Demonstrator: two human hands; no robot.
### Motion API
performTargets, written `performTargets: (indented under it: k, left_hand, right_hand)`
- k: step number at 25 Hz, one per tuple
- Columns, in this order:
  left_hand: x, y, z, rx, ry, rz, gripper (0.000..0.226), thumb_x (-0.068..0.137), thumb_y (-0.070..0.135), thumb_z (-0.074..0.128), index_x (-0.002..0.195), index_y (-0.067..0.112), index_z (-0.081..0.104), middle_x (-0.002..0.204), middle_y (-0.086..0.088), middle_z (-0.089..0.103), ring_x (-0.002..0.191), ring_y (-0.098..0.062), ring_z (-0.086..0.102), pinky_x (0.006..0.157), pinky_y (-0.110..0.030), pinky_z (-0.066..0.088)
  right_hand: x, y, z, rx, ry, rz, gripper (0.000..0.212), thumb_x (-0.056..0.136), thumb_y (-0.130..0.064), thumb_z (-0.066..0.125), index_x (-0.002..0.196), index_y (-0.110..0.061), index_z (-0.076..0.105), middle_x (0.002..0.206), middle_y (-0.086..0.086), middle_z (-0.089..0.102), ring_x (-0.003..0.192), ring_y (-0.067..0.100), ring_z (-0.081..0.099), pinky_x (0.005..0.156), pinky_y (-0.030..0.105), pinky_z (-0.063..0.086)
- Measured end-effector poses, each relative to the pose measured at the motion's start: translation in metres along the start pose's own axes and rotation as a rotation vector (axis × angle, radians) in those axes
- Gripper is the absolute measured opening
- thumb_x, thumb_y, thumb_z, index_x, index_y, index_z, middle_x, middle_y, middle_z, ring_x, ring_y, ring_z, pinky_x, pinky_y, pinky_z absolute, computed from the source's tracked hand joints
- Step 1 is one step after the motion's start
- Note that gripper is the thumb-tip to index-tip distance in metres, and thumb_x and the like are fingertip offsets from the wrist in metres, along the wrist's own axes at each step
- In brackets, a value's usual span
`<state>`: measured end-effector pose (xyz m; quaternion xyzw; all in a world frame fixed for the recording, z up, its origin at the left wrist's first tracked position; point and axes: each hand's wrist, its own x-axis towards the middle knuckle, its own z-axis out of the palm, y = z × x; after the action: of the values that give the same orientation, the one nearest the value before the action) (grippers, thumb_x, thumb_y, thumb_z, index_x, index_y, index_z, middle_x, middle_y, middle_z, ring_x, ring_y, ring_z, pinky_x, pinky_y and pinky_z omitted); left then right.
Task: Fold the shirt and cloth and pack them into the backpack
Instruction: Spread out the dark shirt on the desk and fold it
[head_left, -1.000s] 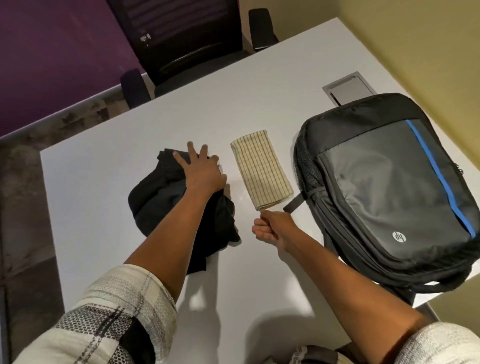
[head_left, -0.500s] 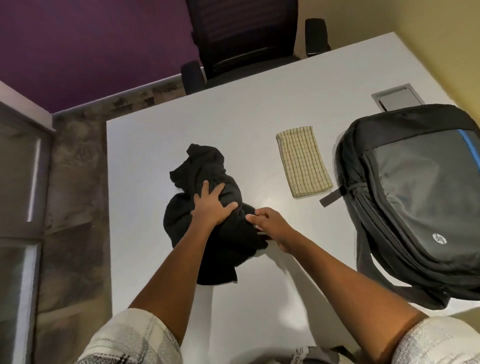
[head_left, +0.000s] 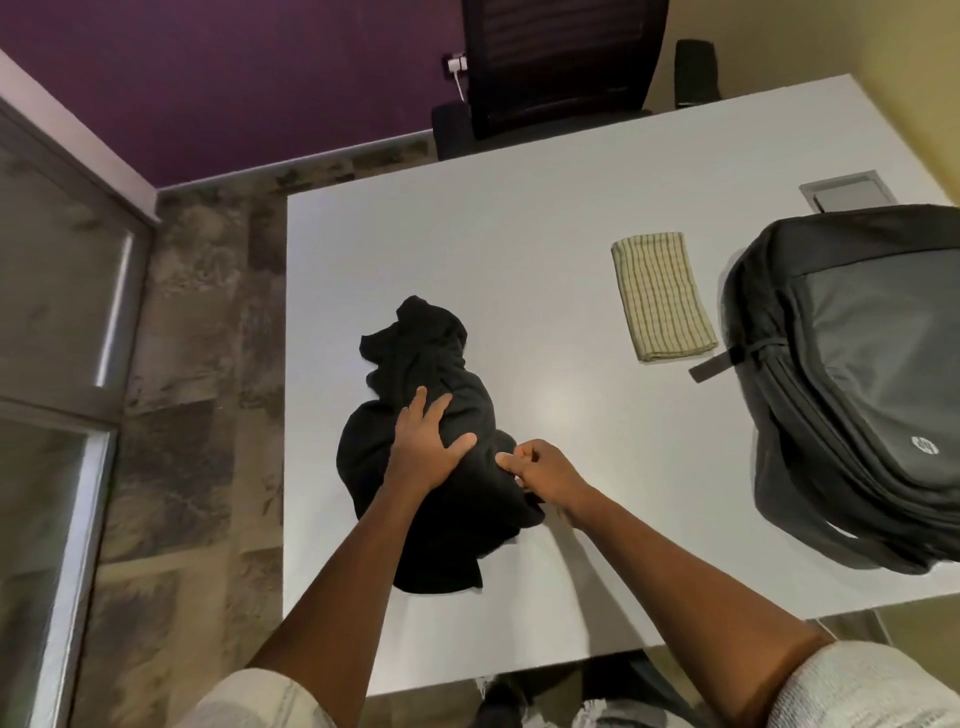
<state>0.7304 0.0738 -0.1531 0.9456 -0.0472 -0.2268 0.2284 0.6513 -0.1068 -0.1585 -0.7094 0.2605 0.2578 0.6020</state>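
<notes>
White worktop (head_left: 545, 249) fills the view, black office chair (head_left: 561, 57) at twelve o'clock. Grey-and-black backpack (head_left: 862, 384) lies flat at three o'clock, folded striped cloth (head_left: 662, 296) just beside it. Crumpled black shirt (head_left: 415, 353) sits at centre. Left hand (head_left: 426, 447) presses flat on it, fingers spread and relaxed; right hand (head_left: 545, 470) at the shirt's four o'clock edge, fingers curled, pinching the fabric.
</notes>
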Motion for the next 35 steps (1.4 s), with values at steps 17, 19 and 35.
performTargets:
  k: [17,19,35]
  left_hand:
    - [0.053,0.141,0.034,0.243,-0.048,0.398,0.073,0.102,0.045,0.048,0.161,0.026,0.009,0.169,-0.001,-0.002,0.155,-0.022,-0.002,0.125,-0.044,0.004]
    - [0.075,0.168,0.049,0.214,-0.109,0.423,0.074,0.102,0.041,0.05,0.161,0.025,0.008,0.169,0.0,-0.003,0.155,-0.021,-0.002,0.125,-0.044,0.004]
    - [0.197,0.264,0.12,0.375,-0.197,0.431,0.092,0.092,0.025,0.068,0.16,0.026,0.006,0.168,-0.008,0.005,0.154,-0.036,0.003,0.12,-0.056,0.016]
  right_hand:
    - [0.058,-0.02,-0.139,-0.667,0.647,-0.3,0.043,0.086,-0.017,0.066,0.127,-0.007,0.056,0.124,0.013,0.061,0.109,0.034,0.059,0.089,0.045,0.05]
    - [0.068,-0.02,-0.165,-0.758,0.647,-0.313,0.045,0.085,-0.016,0.066,0.128,-0.006,0.055,0.125,0.013,0.06,0.11,0.036,0.058,0.091,0.045,0.048]
    - [0.147,-0.025,-0.277,-0.969,0.341,-0.139,0.087,0.093,0.004,0.052,0.156,-0.042,0.013,0.168,0.002,-0.002,0.151,0.043,-0.011,0.117,0.068,-0.001]
